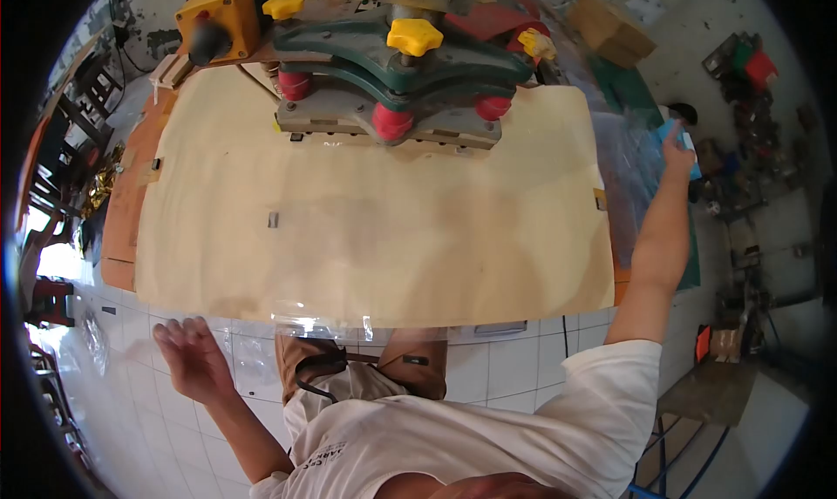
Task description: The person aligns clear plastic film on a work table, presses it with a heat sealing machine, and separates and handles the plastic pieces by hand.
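A large cream sheet covers the table, with clear plastic film along its front edge. Off the sheet's front left corner, my left hand is raised over the floor, its fingers loosely bent and apart, with nothing in them. At the far right, beyond the sheet, my right hand is closed on a small blue and white object, partly hidden by the fingers. A green press head with red mounts and yellow knobs stands over the sheet's back edge.
A yellow control box with a dark knob is at the back left. Transparent plastic lies right of the sheet. A cardboard box sits at the back right. A metal-legged stand is at the lower right.
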The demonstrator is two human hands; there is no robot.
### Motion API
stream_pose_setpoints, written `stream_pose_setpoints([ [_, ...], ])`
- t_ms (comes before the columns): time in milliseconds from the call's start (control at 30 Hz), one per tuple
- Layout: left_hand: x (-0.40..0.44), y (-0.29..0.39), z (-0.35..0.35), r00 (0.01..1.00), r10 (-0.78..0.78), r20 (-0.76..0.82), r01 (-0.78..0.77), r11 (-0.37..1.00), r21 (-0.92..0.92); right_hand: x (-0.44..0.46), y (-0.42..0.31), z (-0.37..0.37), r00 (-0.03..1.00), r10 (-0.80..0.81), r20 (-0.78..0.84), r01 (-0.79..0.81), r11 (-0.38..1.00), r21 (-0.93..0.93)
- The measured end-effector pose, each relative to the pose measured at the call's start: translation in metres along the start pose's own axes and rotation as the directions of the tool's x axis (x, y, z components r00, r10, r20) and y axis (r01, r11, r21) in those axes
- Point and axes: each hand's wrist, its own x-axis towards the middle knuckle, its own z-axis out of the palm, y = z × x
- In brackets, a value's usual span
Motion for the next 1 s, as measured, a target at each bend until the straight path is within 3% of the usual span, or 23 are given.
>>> stream_pose_setpoints([
  [33,0.005,0.007,-0.001,1.0,0.002,-0.002,-0.002,1.0,0.003,-0.001,-0.008,-0.001,1.0,0.004,-0.002,-0.004,1.0,0.0],
  [100,0.015,0.019,-0.003,0.99,0.092,-0.105,-0.099,0.994,-0.057,-0.009,-0.022,-0.001,0.973,-0.144,0.179,0.111,0.977,0.183],
  [133,0.019,0.027,-0.011,0.997,0.077,-0.011,-0.078,0.995,-0.069,-0.018,-0.025,0.0,0.952,-0.196,0.234,0.136,0.959,0.249],
  [200,0.029,0.043,-0.025,0.992,0.1,-0.08,-0.104,0.993,-0.056,-0.04,-0.037,0.015,0.973,-0.206,0.106,0.217,0.97,-0.108],
  [233,0.034,0.052,-0.034,0.982,0.118,-0.15,-0.126,0.991,-0.042,-0.059,-0.042,0.026,0.973,-0.204,0.107,0.215,0.971,-0.107],
  [267,0.042,0.064,-0.046,0.996,0.091,0.018,-0.09,0.992,-0.09,-0.079,-0.047,0.037,0.995,-0.09,0.05,0.102,0.898,-0.428],
  [300,0.049,0.074,-0.057,0.995,0.093,0.019,-0.091,0.992,-0.09,-0.091,-0.048,0.043,0.999,0.0,-0.042,-0.029,0.718,-0.696],
  [333,0.055,0.082,-0.065,0.994,0.103,-0.046,-0.105,0.994,-0.042,-0.077,-0.061,0.044,0.993,-0.037,-0.115,-0.064,0.644,-0.762],
  [367,0.06,0.09,-0.073,0.987,0.114,-0.109,-0.114,0.993,0.008,-0.065,-0.075,0.043,0.993,-0.038,-0.116,-0.064,0.645,-0.761],
  [433,0.066,0.09,-0.079,0.99,0.092,-0.104,-0.088,0.995,0.044,-0.082,-0.08,0.054,0.987,0.092,-0.128,-0.129,0.938,-0.322],
  [467,0.068,0.086,-0.078,0.991,0.051,-0.125,-0.042,0.996,0.073,-0.095,-0.075,0.061,0.987,0.09,-0.132,-0.129,0.938,-0.322],
  [500,0.069,0.083,-0.078,0.989,0.011,-0.148,0.005,0.995,0.103,-0.135,-0.041,0.073,0.945,-0.032,-0.324,-0.095,0.925,-0.367],
  [567,0.071,0.075,-0.079,0.993,-0.004,-0.118,0.019,0.992,0.128,-0.174,0.003,0.064,0.851,-0.158,-0.501,-0.077,0.906,-0.417],
  [633,0.072,0.073,-0.08,0.999,-0.041,-0.031,0.046,0.982,0.184,-0.174,0.036,0.025,0.981,-0.179,-0.073,0.014,0.443,-0.896],
  [700,0.071,0.068,-0.068,0.996,-0.012,-0.089,0.037,0.956,0.291,-0.225,0.099,-0.011,0.988,0.075,0.136,0.123,0.162,-0.979],
  [767,0.067,0.064,-0.048,0.994,0.009,-0.112,0.038,0.911,0.41,-0.285,0.154,-0.05,0.888,0.369,0.274,0.333,-0.104,-0.937],
  [833,0.066,0.068,-0.039,0.994,-0.036,-0.1,0.082,0.862,0.501,-0.347,0.2,-0.071,0.715,0.611,0.339,0.542,-0.178,-0.822],
  [900,0.061,0.065,-0.027,0.997,0.038,-0.064,0.004,0.83,0.558,-0.439,0.242,-0.046,0.559,0.82,0.124,0.432,-0.16,-0.888],
  [967,0.041,0.06,0.006,0.992,0.115,0.06,-0.125,0.72,0.683,-0.506,0.275,-0.027,0.357,0.934,0.008,0.39,-0.142,-0.91],
  [1000,0.028,0.056,0.023,0.988,0.104,0.115,-0.155,0.633,0.759,-0.533,0.288,-0.019,0.26,0.965,0.024,0.361,-0.074,-0.93],
])
